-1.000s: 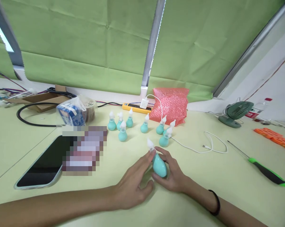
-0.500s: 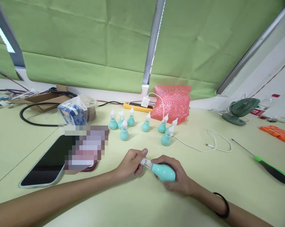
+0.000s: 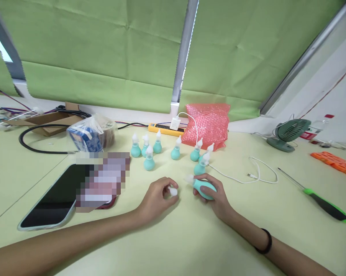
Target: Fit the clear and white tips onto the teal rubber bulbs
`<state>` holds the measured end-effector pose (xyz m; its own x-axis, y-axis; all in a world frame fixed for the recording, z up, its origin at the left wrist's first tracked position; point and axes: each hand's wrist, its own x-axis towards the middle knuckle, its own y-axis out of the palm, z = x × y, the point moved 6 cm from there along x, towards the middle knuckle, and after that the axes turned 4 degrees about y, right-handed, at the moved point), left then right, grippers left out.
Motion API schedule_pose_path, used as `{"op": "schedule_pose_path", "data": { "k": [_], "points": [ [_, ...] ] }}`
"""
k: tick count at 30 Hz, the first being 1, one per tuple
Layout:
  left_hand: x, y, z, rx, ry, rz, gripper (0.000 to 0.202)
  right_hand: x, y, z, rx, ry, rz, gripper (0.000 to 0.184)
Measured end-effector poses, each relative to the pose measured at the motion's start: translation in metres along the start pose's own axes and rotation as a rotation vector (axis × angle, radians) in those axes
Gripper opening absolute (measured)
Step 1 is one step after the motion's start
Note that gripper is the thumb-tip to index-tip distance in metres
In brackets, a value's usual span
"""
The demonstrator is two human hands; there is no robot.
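My right hand (image 3: 215, 193) is wrapped round a teal nasal aspirator (image 3: 203, 188), tilted with its blurred translucent end pointing left. Between the curled fingers and thumb of my left hand (image 3: 158, 197) sits a small white silicone tip (image 3: 173, 191). A gap of bare table lies between the tip and the aspirator. Beyond my hands several similar teal aspirators with white tips stand upright, among them a left front one (image 3: 149, 161), a middle one (image 3: 176, 150) and a right front one (image 3: 200, 165), just behind my right hand.
Two phones, one dark-screened (image 3: 53, 199) and one blurred out (image 3: 104, 184), lie left. Behind are a bagged blue box (image 3: 86, 138), a yellow power strip (image 3: 164, 130) and pink bubble wrap (image 3: 205, 126). On the right are a white cable (image 3: 241, 181), screwdriver (image 3: 322, 203) and green fan (image 3: 289, 132).
The white tip in my left hand and the aspirator have come apart. My right hand has moved up with the aspirator, close to the standing ones. The view has shifted slightly.
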<state>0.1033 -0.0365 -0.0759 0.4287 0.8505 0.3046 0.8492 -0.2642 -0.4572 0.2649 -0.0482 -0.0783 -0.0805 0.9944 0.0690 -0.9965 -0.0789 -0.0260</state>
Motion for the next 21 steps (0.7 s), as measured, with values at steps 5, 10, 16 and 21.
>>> {"op": "schedule_pose_path", "data": {
  "k": [5,10,16,21],
  "points": [
    [-0.006,0.007,-0.007,0.249,0.141,0.092,0.018,-0.005,0.006,0.010,-0.290,-0.111,-0.043,0.020],
    [-0.007,0.009,-0.005,0.258,0.110,0.130,0.017,-0.009,0.011,0.018,-0.430,-0.255,-0.040,0.017],
    [-0.005,0.005,-0.011,0.215,0.109,0.093,0.013,-0.010,0.011,0.018,-0.468,-0.292,-0.052,0.018],
    [-0.006,-0.005,-0.018,0.175,0.126,-0.023,0.009,-0.012,0.015,0.018,-0.520,-0.324,-0.053,0.020]
  ]
}}
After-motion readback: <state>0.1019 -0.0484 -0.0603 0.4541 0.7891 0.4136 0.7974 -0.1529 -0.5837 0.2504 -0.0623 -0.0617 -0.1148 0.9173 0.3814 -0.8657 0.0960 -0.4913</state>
